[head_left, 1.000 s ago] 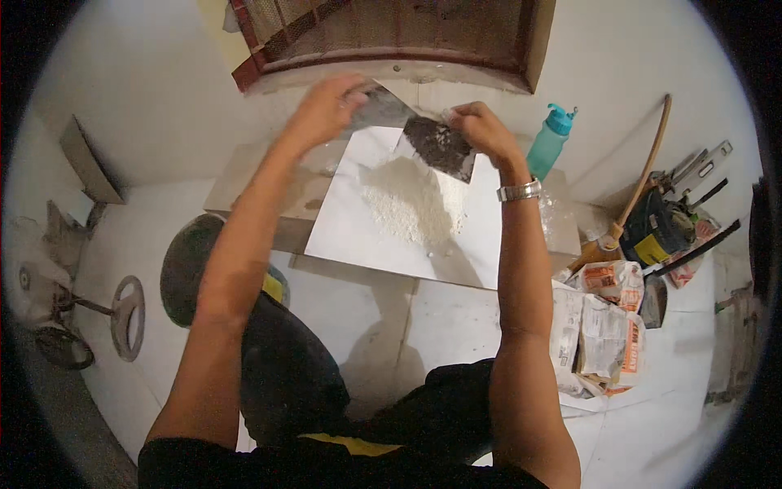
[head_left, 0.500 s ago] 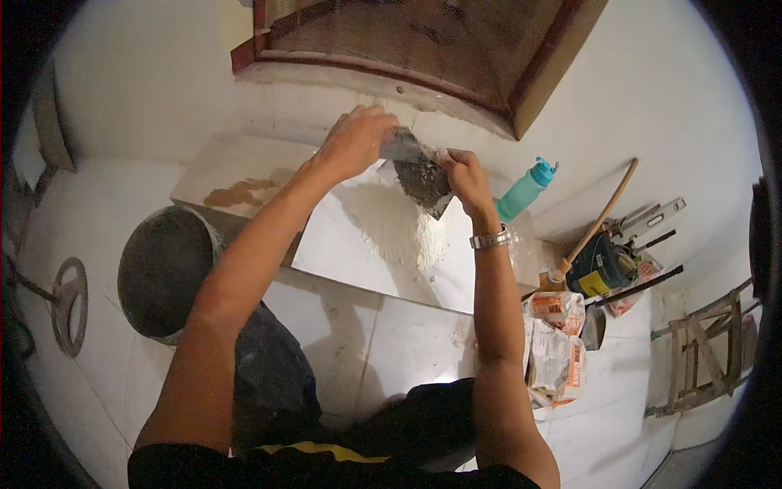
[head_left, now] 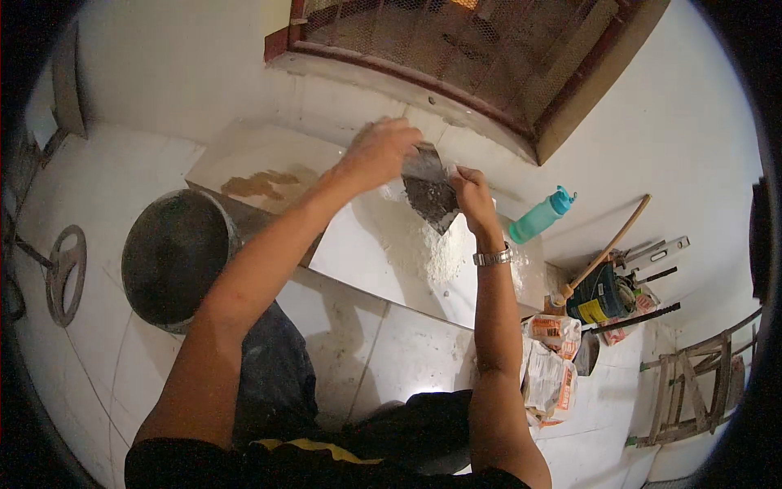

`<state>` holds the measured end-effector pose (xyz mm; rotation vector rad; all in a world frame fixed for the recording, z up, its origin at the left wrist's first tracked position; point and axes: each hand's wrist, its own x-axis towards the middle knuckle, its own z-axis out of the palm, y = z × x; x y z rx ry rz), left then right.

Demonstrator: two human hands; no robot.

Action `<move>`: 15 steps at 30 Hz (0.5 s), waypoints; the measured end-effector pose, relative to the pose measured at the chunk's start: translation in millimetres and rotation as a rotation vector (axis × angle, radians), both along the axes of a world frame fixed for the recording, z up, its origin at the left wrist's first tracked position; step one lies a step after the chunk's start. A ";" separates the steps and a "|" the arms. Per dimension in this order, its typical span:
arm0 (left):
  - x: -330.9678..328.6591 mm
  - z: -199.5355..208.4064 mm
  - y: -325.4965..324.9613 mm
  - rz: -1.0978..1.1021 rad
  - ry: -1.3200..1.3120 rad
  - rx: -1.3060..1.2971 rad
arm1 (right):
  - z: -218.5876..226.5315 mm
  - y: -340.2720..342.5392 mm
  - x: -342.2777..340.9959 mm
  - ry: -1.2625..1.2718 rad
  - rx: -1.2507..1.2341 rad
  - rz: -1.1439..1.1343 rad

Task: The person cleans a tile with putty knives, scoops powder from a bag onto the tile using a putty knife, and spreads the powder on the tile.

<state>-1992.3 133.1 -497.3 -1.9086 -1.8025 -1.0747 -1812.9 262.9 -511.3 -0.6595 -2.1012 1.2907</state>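
Observation:
A dark, flat blade point(head_left: 430, 194), flecked with pale powder, is tilted with one corner pointing down. My right hand point(head_left: 474, 200) is closed on its right edge. At its upper left edge my left hand point(head_left: 381, 153) is curled round it, slightly blurred; its fingertips are partly hidden. I cannot tell whether one plate or two lie between the hands. Below the blade a heap of whitish powder point(head_left: 444, 259) spreads over a glossy white board point(head_left: 350, 248). That board lies on a low pale ledge point(head_left: 232, 155) along the wall.
A large dark bucket point(head_left: 175, 261) stands left of the ledge. A teal bottle point(head_left: 538, 220) is right of my right hand. Farther right are a tool-filled bucket point(head_left: 590, 293), torn bags point(head_left: 546, 379) and a wooden frame point(head_left: 692, 387). A mesh-covered window point(head_left: 432, 49) is above.
The whole view has shifted and turned slightly, so the ledge and bottle sit lower and farther right. Both hands still hold the dark blade, which now hangs more steeply over the powder.

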 end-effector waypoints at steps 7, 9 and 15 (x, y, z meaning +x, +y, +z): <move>-2.7 -3.1 -3.6 0.004 -0.044 -0.027 | -21.8 20.0 2.6 0.111 -0.078 -0.068; -6.9 -5.6 2.6 -0.041 -0.019 -0.064 | -26.3 34.7 6.2 0.021 0.047 -0.058; -26.7 -1.9 -9.7 0.011 -0.301 0.004 | 15.2 1.7 13.0 -0.109 0.220 -0.032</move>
